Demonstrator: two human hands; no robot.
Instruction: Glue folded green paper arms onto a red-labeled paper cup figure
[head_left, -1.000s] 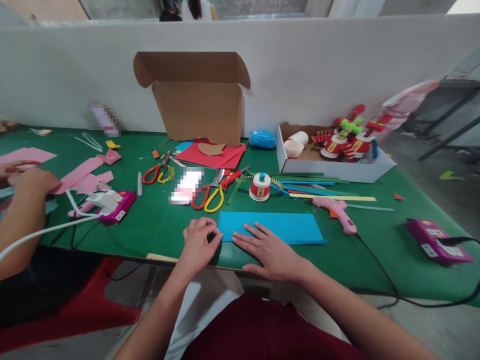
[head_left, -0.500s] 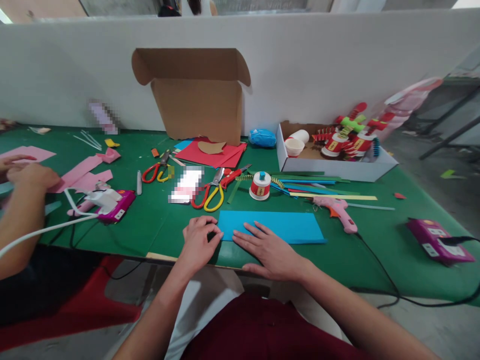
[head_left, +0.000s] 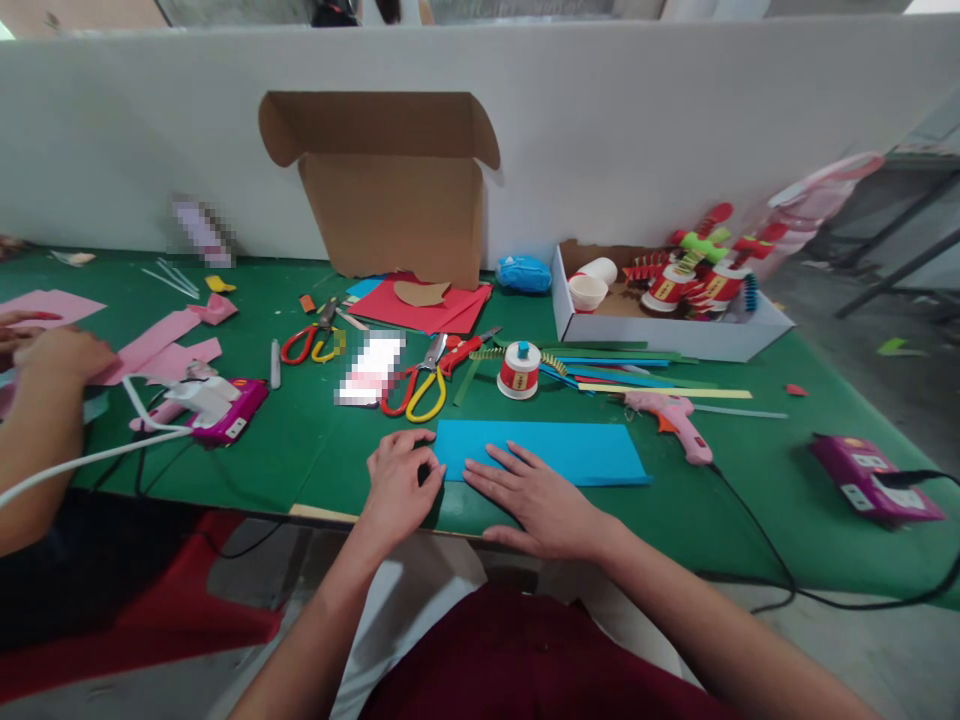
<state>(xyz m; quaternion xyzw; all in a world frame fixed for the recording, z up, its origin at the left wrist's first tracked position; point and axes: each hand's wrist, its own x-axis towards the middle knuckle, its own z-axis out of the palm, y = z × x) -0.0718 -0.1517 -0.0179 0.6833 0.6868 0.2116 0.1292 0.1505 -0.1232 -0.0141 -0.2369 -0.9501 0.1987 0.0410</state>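
A long blue sheet of paper (head_left: 577, 450) lies on the green table in front of me, folded along its near edge as far as I can see. My left hand (head_left: 401, 485) pinches the sheet's left end between thumb and fingers. Flat on the left half of the paper rests my right hand (head_left: 532, 500), fingers spread and pressing down. Just beyond the paper stand a red-and-white paper cup (head_left: 518, 370) with a blue piece on top and, left of it, scissors (head_left: 421, 385) with red and yellow handles.
Right of the paper lies a pink glue gun (head_left: 675, 420), its cord running to a purple power box (head_left: 874, 480). A white box (head_left: 667, 338) holds cups and finished figures. Red paper (head_left: 420, 318) lies by an upright cardboard lid (head_left: 394, 215). At left, a co-worker's hands (head_left: 56, 350) handle pink paper.
Both my hands keep their places on the blue paper. The view has shifted very slightly; nothing else has visibly moved.
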